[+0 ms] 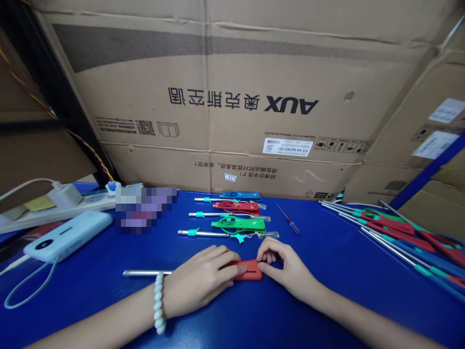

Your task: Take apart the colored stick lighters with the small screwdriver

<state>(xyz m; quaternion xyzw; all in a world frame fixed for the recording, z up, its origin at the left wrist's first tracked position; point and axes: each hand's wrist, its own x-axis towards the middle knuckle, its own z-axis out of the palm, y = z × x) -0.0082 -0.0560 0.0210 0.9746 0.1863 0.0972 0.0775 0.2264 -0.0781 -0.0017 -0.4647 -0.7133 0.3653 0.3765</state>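
Observation:
My left hand point(209, 271) lies over an orange-red plastic lighter handle point(250, 270), its thumb and fingers closed on the left part. A long metal tube point(145, 273) sticks out to the left from beneath this hand. At the handle's right end, the thumb and bent fingers of my right hand point(281, 261) pinch the edge. Just behind the hands lie opened long-tube lighters: one with a green handle point(240, 225), one with a red handle point(238, 207) and one with a blue handle point(241, 196). Teal triggers and clear pieces show on them.
A small screwdriver point(288, 220) lies right of the opened lighters. Several long-tube lighters point(399, 230) are piled at the right. At the left are a light-blue power bank point(69, 237) with cables and a white power strip point(90, 201). A large cardboard box point(232, 63) stands behind the blue table.

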